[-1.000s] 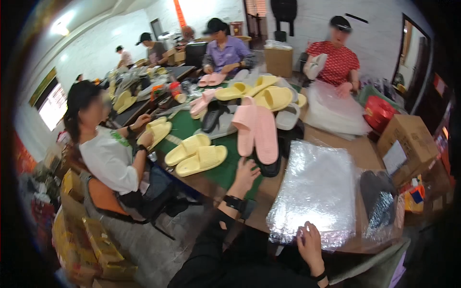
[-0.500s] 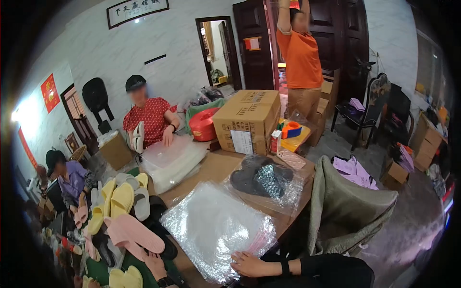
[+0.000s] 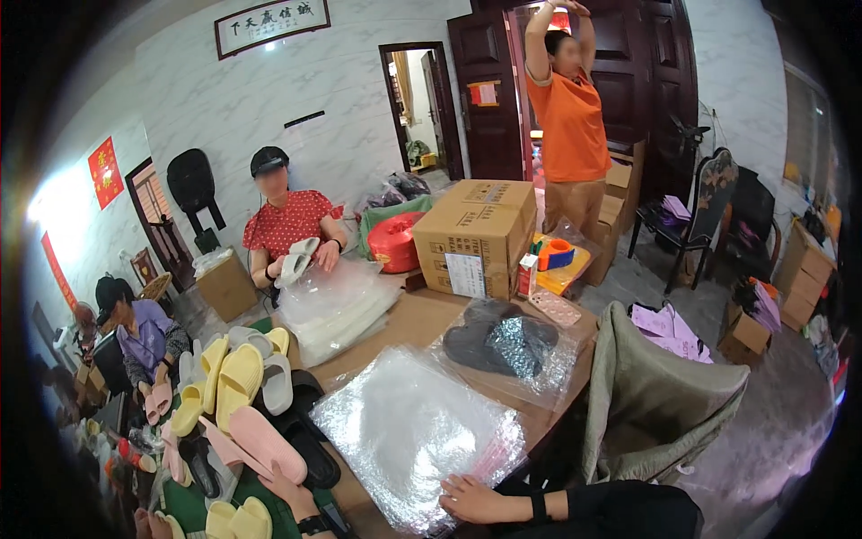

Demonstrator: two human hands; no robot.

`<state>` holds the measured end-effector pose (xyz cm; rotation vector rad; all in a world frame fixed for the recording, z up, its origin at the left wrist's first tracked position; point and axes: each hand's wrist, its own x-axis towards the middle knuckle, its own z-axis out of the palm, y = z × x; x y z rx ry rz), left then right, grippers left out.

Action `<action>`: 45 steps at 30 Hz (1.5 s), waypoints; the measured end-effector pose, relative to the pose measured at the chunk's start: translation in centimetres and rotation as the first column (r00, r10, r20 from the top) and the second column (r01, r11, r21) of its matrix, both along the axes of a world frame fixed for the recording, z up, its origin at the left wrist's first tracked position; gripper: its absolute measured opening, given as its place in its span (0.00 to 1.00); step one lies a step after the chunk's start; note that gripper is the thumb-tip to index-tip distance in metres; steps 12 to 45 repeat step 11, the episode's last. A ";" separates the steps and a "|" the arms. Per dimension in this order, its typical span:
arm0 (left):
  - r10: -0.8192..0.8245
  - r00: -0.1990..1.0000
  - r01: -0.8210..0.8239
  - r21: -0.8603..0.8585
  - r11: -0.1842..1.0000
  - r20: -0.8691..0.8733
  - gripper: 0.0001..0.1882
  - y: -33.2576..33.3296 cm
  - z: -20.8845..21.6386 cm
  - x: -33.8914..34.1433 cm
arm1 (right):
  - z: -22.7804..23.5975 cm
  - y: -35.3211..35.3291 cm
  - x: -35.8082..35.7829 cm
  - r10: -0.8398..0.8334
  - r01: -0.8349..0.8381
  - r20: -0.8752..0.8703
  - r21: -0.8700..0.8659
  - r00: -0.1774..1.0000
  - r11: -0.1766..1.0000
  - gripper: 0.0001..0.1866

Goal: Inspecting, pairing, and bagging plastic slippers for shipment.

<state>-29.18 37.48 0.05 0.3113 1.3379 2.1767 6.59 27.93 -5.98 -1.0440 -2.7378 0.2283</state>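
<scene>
At the lower left, my left hand (image 3: 285,494) grips a pair of pink slippers (image 3: 269,442) by the near end, its fingers partly hidden against them. They lie tilted on a heap of slippers, with yellow slippers (image 3: 240,377) behind and black slippers (image 3: 319,454) beside them. Flat on a stack of clear plastic bags (image 3: 404,422), my right hand (image 3: 471,499) rests near the bags' front corner with nothing in it. Beyond the stack, a dark grey pair of slippers (image 3: 498,340) lies in a clear bag.
Across the table, a person in red (image 3: 296,220) holds a light slipper above more clear bags (image 3: 337,301). A cardboard box (image 3: 476,234) stands at the back, beside a tape dispenser (image 3: 558,253). A cloth-draped chair (image 3: 660,404) is at the right. Another person in orange (image 3: 575,126) stretches behind.
My left hand has closed on the pink slippers and tipped them. My right hand stays on the bags. The person in red now holds the slipper lower, over their bags.
</scene>
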 end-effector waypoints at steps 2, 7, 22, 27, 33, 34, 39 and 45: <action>0.101 0.995 -0.102 -0.045 0.994 -0.016 0.31 -0.3 0.5 0.3 | -0.2 0.2 0.0 0.007 -0.007 -0.008 -0.007 1.000 1.000 0.18; 0.042 0.948 -0.035 0.027 0.999 -0.316 0.29 -2.5 2.5 2.4 | -0.1 0.5 0.1 0.031 -0.038 0.098 0.074 0.995 0.997 0.18; 0.057 0.921 0.002 0.151 0.989 -0.385 0.28 -4.7 8.2 7.0 | 0.5 0.3 -0.1 -0.013 0.016 0.203 -0.013 0.979 1.000 0.21; 0.057 0.921 0.002 0.151 0.989 -0.385 0.28 -4.7 8.2 7.0 | 0.5 0.3 -0.1 -0.013 0.016 0.203 -0.013 0.979 1.000 0.21; 0.057 0.921 0.002 0.151 0.989 -0.385 0.28 -4.7 8.2 7.0 | 0.5 0.3 -0.1 -0.013 0.016 0.203 -0.013 0.979 1.000 0.21; 0.057 0.921 0.002 0.151 0.989 -0.385 0.28 -4.7 8.2 7.0 | 0.5 0.3 -0.1 -0.013 0.016 0.203 -0.013 0.979 1.000 0.21; 0.057 0.921 0.002 0.151 0.989 -0.385 0.28 -4.7 8.2 7.0 | 0.5 0.3 -0.1 -0.013 0.016 0.203 -0.013 0.979 1.000 0.21; 0.057 0.921 0.002 0.151 0.989 -0.385 0.28 -4.7 8.2 7.0 | 0.5 0.3 -0.1 -0.013 0.016 0.203 -0.013 0.979 1.000 0.21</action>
